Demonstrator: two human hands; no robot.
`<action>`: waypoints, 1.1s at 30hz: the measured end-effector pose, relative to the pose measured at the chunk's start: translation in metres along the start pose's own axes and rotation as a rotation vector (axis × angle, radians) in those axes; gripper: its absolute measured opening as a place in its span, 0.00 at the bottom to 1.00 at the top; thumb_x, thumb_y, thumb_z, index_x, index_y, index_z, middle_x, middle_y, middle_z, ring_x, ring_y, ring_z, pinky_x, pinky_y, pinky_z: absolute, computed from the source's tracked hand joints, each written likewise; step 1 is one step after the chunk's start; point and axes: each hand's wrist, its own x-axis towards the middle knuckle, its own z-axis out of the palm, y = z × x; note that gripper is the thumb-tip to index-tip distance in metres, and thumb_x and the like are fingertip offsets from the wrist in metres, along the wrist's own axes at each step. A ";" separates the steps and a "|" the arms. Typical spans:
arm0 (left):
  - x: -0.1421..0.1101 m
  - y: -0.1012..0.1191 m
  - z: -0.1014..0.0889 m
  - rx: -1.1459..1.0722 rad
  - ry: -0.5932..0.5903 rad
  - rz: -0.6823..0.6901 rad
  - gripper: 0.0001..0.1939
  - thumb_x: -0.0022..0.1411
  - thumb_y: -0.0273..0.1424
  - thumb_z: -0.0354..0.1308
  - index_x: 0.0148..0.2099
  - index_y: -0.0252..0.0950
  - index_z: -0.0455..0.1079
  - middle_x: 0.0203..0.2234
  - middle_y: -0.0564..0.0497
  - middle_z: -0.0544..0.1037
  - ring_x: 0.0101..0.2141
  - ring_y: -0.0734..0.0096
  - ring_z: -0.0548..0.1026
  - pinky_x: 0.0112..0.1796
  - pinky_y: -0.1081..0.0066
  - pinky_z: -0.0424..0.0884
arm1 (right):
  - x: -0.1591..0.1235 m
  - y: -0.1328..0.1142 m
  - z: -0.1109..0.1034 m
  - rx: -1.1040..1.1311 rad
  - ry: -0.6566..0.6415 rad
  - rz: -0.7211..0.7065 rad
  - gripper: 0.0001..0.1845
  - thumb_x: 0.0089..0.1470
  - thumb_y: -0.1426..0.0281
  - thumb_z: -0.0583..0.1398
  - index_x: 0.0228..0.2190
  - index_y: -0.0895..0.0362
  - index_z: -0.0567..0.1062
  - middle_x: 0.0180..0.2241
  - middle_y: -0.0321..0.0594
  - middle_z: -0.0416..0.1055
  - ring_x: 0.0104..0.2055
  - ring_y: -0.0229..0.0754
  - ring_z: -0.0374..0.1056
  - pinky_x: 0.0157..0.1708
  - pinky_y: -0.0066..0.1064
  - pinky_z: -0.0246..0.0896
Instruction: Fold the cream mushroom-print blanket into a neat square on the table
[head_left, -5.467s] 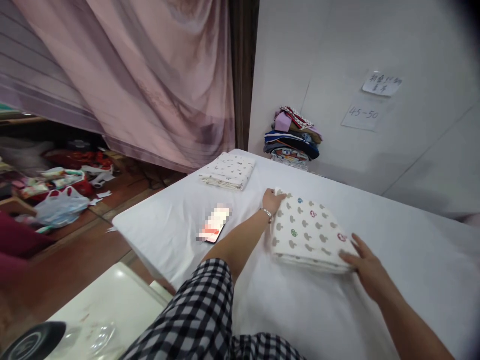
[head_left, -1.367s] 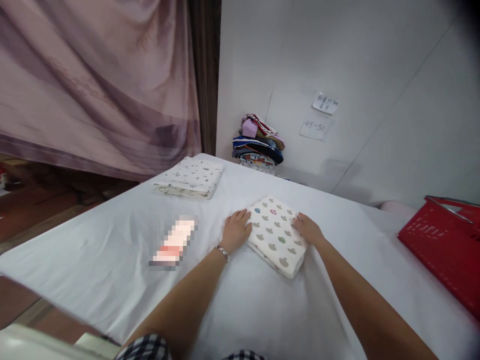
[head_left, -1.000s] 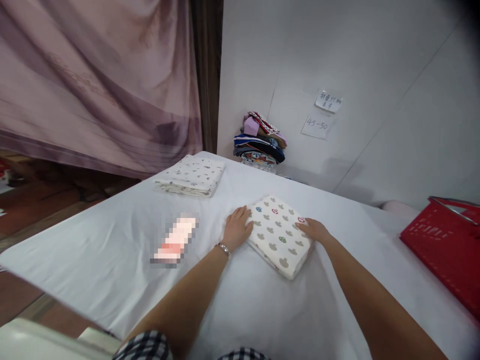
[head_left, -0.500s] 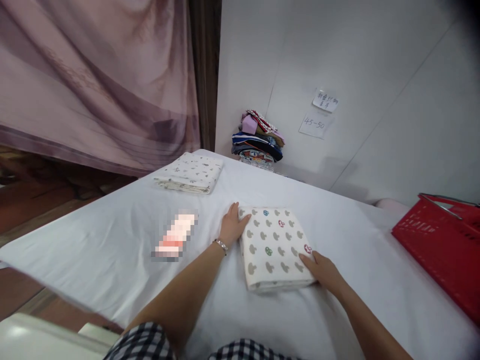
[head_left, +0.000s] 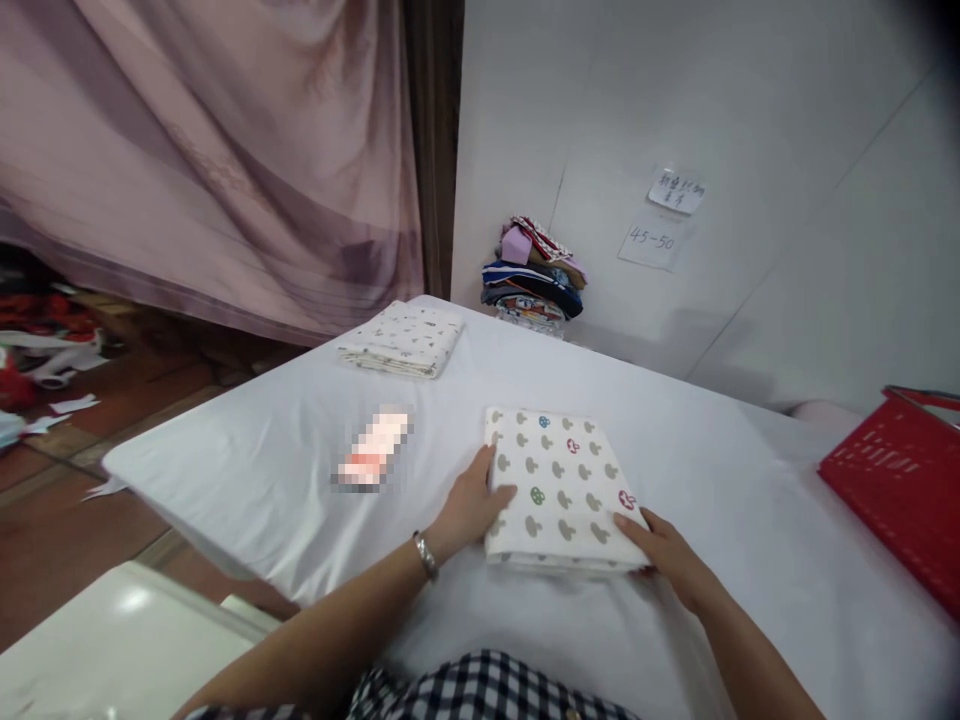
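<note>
On the near side, left hand [head_left: 472,503] and right hand [head_left: 670,553] pinch opposite edges of the folded cloth [head_left: 559,485], so light, even pressure's best imo.

The left hand [head_left: 466,508] and right hand [head_left: 669,555] grip from opposite sides, thumbs [head_left: 502,498] inward, both forearms [head_left: 337,632] stretched forward.
</note>
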 end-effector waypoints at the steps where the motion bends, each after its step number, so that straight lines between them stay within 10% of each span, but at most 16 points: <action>1: -0.009 0.001 0.000 -0.027 -0.007 -0.017 0.37 0.55 0.39 0.57 0.64 0.41 0.48 0.56 0.46 0.64 0.53 0.56 0.65 0.52 0.61 0.61 | 0.000 0.001 0.000 0.051 -0.034 0.018 0.27 0.46 0.52 0.61 0.44 0.55 0.72 0.36 0.42 0.75 0.32 0.43 0.70 0.23 0.28 0.64; 25: -0.027 0.015 0.001 -0.428 -0.068 -0.249 0.43 0.45 0.22 0.60 0.63 0.37 0.48 0.49 0.44 0.71 0.48 0.58 0.70 0.48 0.61 0.67 | -0.020 0.014 0.000 0.311 -0.078 0.044 0.44 0.42 0.57 0.66 0.58 0.48 0.55 0.46 0.41 0.71 0.37 0.45 0.71 0.27 0.33 0.71; 33: -0.019 0.005 -0.004 -0.445 -0.108 -0.216 0.40 0.48 0.35 0.64 0.61 0.36 0.52 0.48 0.42 0.72 0.45 0.57 0.72 0.45 0.61 0.69 | -0.004 0.009 -0.013 0.314 -0.039 0.098 0.47 0.41 0.56 0.66 0.59 0.46 0.53 0.50 0.41 0.69 0.46 0.46 0.70 0.38 0.30 0.69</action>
